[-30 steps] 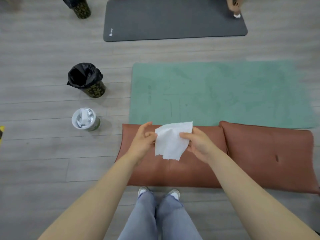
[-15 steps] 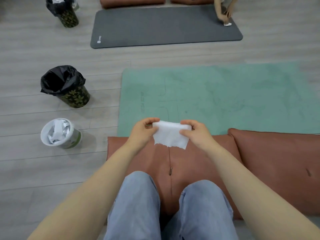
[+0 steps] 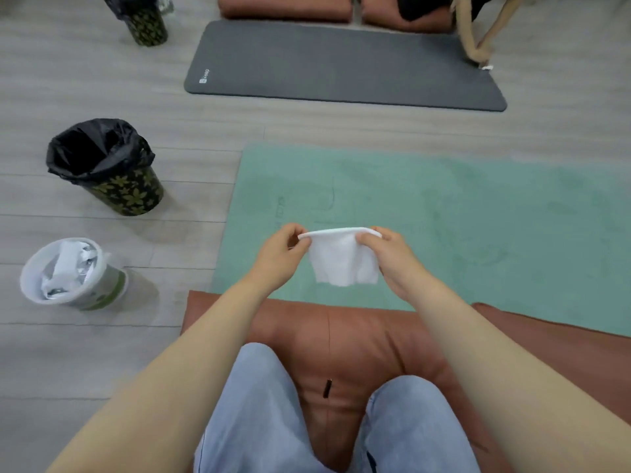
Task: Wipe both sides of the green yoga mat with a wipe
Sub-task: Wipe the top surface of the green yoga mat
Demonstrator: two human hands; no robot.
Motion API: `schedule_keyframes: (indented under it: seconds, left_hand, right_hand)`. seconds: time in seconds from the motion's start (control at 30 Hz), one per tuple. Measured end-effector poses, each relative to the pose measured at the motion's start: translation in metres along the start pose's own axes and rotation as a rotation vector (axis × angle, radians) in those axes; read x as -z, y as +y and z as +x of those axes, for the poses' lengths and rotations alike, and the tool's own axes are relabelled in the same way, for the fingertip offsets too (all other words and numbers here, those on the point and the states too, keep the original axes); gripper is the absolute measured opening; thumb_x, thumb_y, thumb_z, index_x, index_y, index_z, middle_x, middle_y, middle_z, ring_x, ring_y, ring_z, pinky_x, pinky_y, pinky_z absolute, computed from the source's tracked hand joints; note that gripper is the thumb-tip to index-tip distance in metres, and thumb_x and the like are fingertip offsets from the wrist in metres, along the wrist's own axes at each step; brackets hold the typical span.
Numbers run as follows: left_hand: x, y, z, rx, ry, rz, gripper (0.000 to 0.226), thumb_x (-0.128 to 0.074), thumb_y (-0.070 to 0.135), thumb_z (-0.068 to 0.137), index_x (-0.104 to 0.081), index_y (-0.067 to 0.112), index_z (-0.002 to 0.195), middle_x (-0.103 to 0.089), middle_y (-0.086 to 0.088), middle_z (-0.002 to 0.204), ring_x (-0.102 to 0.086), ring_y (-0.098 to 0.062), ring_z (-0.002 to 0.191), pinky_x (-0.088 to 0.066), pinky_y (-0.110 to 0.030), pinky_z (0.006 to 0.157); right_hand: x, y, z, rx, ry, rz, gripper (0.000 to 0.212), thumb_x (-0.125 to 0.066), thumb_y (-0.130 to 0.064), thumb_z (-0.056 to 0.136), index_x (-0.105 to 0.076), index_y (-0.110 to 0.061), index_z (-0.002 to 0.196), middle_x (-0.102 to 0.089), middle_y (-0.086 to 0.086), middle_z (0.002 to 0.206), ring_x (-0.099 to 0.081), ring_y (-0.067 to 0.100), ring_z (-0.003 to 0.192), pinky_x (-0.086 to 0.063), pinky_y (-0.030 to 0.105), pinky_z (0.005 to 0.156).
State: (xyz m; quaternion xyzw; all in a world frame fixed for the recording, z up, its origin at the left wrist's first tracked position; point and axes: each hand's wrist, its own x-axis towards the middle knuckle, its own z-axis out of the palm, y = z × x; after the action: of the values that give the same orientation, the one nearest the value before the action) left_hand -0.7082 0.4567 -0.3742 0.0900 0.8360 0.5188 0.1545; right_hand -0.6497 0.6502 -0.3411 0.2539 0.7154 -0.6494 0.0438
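A grey mat (image 3: pixel 341 63) lies on the wooden floor (image 3: pixel 68 353) toward its far edge, brown cushions (image 3: pixel 286 6) beyond it. At the left stand a black-lined floral bin (image 3: pixel 112 175) and a white tub (image 3: pixel 73 274) of crumpled sheets. A brown cushion (image 3: pixel 341 336) sits nearest.

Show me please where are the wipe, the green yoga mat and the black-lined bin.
wipe (image 3: pixel 343 259), head view, middle of the hanging sheet
green yoga mat (image 3: pixel 461 213), head view, bare top surface
black-lined bin (image 3: pixel 131 192), head view, patterned side wall
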Motion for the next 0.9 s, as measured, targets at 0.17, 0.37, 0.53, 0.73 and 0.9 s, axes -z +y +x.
schedule_keyframes:
  seconds: [0.17, 0.37, 0.53, 0.73, 0.9]
  left_hand:
    - [0.006, -0.030, 0.033, 0.180, 0.068, -0.216, 0.010, -0.055, 0.015, 0.098, -0.058, 0.018, 0.089, -0.061, -0.002, 0.076, -0.056, -0.014, 0.070, -0.054, -0.043, 0.083]
    - [0.018, -0.090, 0.061, 0.345, 0.164, -0.337, 0.011, -0.056, 0.015, 0.099, -0.060, 0.017, 0.089, -0.063, 0.002, 0.078, -0.057, -0.013, 0.071, -0.049, -0.032, 0.072]
    - [0.036, -0.174, 0.086, 0.468, 0.184, -0.185, 0.012, -0.058, 0.012, 0.097, -0.059, 0.020, 0.088, -0.064, -0.001, 0.083, -0.059, -0.014, 0.076, -0.045, -0.031, 0.078]
    - [0.063, -0.303, 0.077, 0.765, -0.119, 0.365, 0.045, -0.053, 0.016, 0.096, -0.045, 0.000, 0.138, -0.051, -0.022, 0.140, -0.048, -0.035, 0.130, -0.036, -0.034, 0.107]
    - [0.074, -0.359, 0.130, 0.819, 0.038, 0.334, 0.055, -0.057, 0.015, 0.095, -0.035, -0.005, 0.142, -0.043, -0.029, 0.141, -0.044, -0.042, 0.131, -0.035, -0.041, 0.106]
  right_hand:
    - [-0.035, 0.003, 0.051, -0.103, -0.303, 0.212, 0.026, -0.072, -0.032, 0.076, -0.055, -0.019, 0.090, -0.063, 0.001, 0.090, -0.060, 0.019, 0.083, -0.046, 0.034, 0.071]
    - [-0.072, 0.033, 0.113, -0.261, -0.341, 0.213, 0.024, -0.068, -0.009, 0.083, -0.059, -0.011, 0.105, -0.068, 0.006, 0.095, -0.063, 0.021, 0.085, -0.051, 0.035, 0.076]
    - [-0.117, 0.059, 0.174, -0.300, -0.339, -0.002, 0.006, -0.061, -0.006, 0.088, -0.061, -0.007, 0.093, -0.064, 0.010, 0.089, -0.059, 0.022, 0.082, -0.047, 0.033, 0.072]
    - [-0.178, 0.111, 0.226, -0.379, -0.172, -0.136, 0.014, -0.048, -0.011, 0.090, -0.062, -0.011, 0.092, -0.067, 0.016, 0.100, -0.064, 0.026, 0.087, -0.053, 0.041, 0.082]
    - [-0.220, 0.164, 0.263, -0.372, -0.163, -0.339, 0.037, -0.040, -0.039, 0.076, -0.063, -0.011, 0.083, -0.068, 0.016, 0.100, -0.063, 0.033, 0.096, -0.051, 0.050, 0.088]
